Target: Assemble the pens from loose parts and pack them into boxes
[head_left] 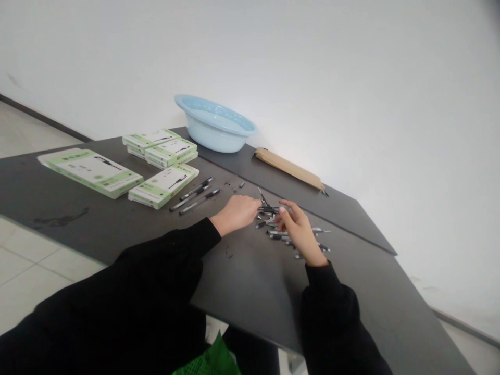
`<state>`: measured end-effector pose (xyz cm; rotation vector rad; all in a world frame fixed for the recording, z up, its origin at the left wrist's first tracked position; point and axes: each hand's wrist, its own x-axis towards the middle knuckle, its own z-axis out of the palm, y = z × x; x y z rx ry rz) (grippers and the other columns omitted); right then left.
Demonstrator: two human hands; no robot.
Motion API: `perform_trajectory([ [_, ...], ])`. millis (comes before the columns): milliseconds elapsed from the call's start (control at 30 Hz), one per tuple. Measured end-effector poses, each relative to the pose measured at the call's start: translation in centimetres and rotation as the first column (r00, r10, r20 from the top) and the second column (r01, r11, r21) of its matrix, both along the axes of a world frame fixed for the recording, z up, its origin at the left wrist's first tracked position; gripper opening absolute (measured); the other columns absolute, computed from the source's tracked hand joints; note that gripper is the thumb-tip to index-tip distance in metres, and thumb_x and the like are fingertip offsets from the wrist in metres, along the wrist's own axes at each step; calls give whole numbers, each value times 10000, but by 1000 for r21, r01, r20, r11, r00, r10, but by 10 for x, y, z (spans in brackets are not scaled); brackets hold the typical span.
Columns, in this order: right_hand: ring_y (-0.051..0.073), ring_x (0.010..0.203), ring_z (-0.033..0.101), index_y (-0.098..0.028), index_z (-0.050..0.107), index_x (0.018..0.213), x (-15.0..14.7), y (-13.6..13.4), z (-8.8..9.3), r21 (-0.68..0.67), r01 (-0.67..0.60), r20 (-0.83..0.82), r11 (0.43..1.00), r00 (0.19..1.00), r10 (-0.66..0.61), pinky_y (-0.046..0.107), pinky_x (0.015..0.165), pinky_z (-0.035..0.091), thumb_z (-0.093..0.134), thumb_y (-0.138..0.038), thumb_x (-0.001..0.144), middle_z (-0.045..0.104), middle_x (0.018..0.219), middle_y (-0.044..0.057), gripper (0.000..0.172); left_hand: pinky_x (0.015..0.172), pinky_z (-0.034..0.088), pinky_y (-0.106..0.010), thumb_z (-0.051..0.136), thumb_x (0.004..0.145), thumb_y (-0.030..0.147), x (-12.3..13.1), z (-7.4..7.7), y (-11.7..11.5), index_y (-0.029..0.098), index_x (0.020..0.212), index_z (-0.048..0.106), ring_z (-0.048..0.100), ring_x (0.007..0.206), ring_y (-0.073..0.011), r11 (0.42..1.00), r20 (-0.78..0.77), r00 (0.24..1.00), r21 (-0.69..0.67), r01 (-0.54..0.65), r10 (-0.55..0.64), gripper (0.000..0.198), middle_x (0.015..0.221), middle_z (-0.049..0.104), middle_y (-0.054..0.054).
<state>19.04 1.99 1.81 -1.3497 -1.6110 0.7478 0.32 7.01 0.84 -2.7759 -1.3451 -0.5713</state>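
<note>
Both hands meet over a loose pile of pens and pen parts [279, 236] on the dark table. My left hand [239, 211], seen from the back, is closed around a few pens [269, 210]; its fingertips are hidden. My right hand [297, 229] has its thumb and curled fingers at the other end of these same pens. Another thin pen part [262, 196] sticks up at a slant beside my left fingers. To the left of my left hand lie several clear pens with black grips [200, 201], roughly side by side.
Green-and-white pen boxes [164, 185] lie at the left, some of them stacked [172, 151]. A large green-and-white box [94, 172] rests nearer the left edge. Against the wall stand a light-blue basin [219, 130] and a long brown paper packet [289, 167]. Small pieces [234, 185] lie mid-table.
</note>
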Motion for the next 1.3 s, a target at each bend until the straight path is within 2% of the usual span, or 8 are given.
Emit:
perform_trajectory([
  [167,111,443,513,-171,624,898,-11,2,-8,-22,20,-161,1000,987,-23,234,438,398,612,-540,810,609,596,-15,379,701,500,-311,468,884,220,4,-4,-4,184,918,655,700,846,-257,999,-1,999,-4,42,-43,193,890,732,-102],
  [467,126,447,507,-151,662,783,4,1,3,-17,68,-78,998,995,-69,247,452,403,668,-564,752,602,542,10,414,717,503,-291,451,904,194,6,-4,-6,183,954,647,693,874,-227,994,20,995,-40,98,-97,203,936,726,-99],
  [600,126,449,507,-147,660,809,1,11,-13,-15,95,-84,995,992,-95,241,438,398,654,-574,749,601,546,10,431,735,491,-301,417,933,210,6,-18,5,193,979,632,672,867,-214,994,16,996,-66,86,-85,220,945,704,-86],
  [700,124,448,500,-148,654,819,3,20,-29,-5,129,-111,992,985,-129,237,429,390,648,-569,746,597,546,6,427,801,470,-317,457,934,297,7,-27,7,175,992,619,616,954,-226,994,30,993,8,111,-111,211,1011,652,-97],
  [900,123,428,464,-152,646,801,22,29,-41,-16,239,-125,971,963,-240,245,431,355,653,-533,743,572,518,-11,385,915,394,-380,438,936,460,5,-19,-1,170,1173,561,498,1065,-251,990,127,989,125,63,-79,393,1117,557,-108],
  [1100,137,437,469,-162,639,767,33,23,-29,-35,192,-129,981,972,-195,263,456,349,674,-540,731,576,516,-2,382,918,388,-372,433,938,331,-21,8,0,186,1131,589,474,1112,-247,966,210,969,193,-172,131,288,1165,541,-106],
  [1167,133,431,465,-165,635,754,31,20,-27,-62,132,-134,989,981,-139,260,456,342,672,-542,739,571,506,-4,379,906,402,-371,480,896,274,-45,16,4,188,1079,614,480,1107,-251,925,251,932,210,-317,263,242,1170,538,-108],
  [1300,103,398,431,-168,615,770,13,21,-26,-139,-36,-236,990,972,3,228,420,297,651,-549,752,547,501,-26,383,908,423,-419,500,852,260,-117,27,12,177,1034,647,517,1071,-285,779,221,789,152,-609,573,249,1145,557,-134],
])
